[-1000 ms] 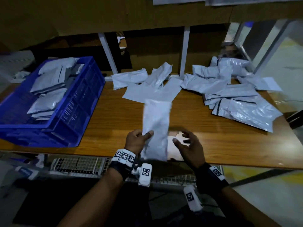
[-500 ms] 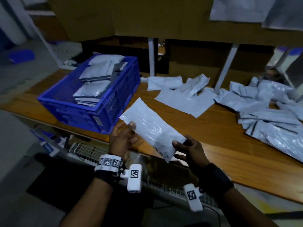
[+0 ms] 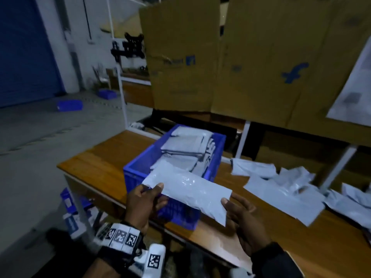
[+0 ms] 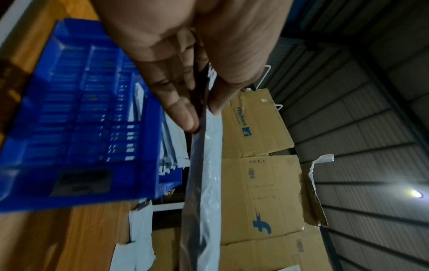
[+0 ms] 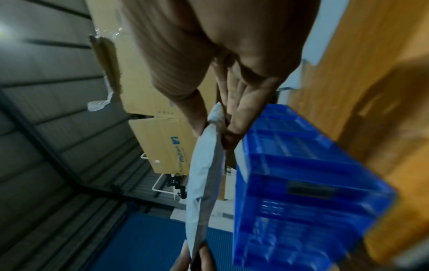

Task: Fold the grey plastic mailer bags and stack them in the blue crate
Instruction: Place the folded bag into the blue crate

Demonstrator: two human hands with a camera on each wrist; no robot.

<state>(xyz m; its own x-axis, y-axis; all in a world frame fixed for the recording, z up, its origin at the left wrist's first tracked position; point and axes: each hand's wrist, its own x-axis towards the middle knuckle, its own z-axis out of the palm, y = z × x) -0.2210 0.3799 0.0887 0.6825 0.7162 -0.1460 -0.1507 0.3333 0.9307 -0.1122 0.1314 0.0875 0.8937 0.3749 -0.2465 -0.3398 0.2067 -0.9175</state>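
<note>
Over the near rim of the blue crate (image 3: 138,177) on the desk (image 3: 96,169), the folded mailer bag (image 3: 188,192) hung pinched at either end by the left hand (image 3: 143,203) and right hand (image 3: 243,215), each grip narrow, probably to keep the fold flat for stacking.

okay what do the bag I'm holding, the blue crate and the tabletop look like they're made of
Folded mailer bag, pinched by the left hand and right hand: thin glossy grey plastic film; it crinkles and glints.
Blue crate: rigid moulded plastic, judging by its ribbed, slotted walls.
Table: wood or wood-look laminate; grain shows, smooth sheen.
</note>
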